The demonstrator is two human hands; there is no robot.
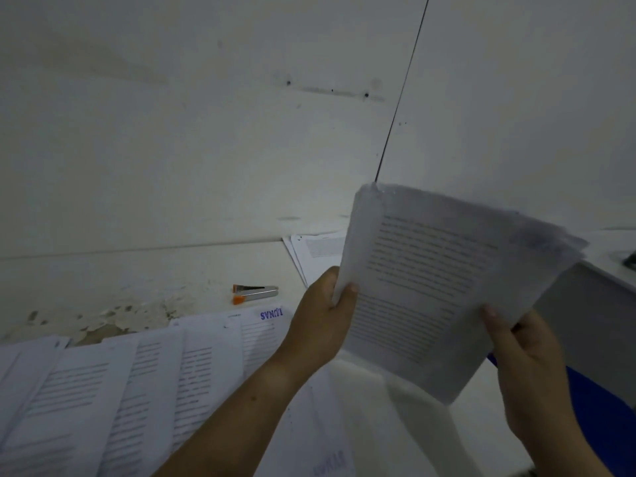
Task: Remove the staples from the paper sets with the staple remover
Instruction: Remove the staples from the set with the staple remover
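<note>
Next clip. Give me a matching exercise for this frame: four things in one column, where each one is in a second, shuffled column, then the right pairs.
Things
1. paper stack
2. staple remover
3. blue folder
4. row of sheets

Places
A. spread overlapping across the table, lower left
B. held up by the left hand and the right hand
C. low on the right, partly hidden behind the right arm
D. lying untouched on the table, beyond the sheets

Pairs: 1-B, 2-D, 3-C, 4-A
</note>
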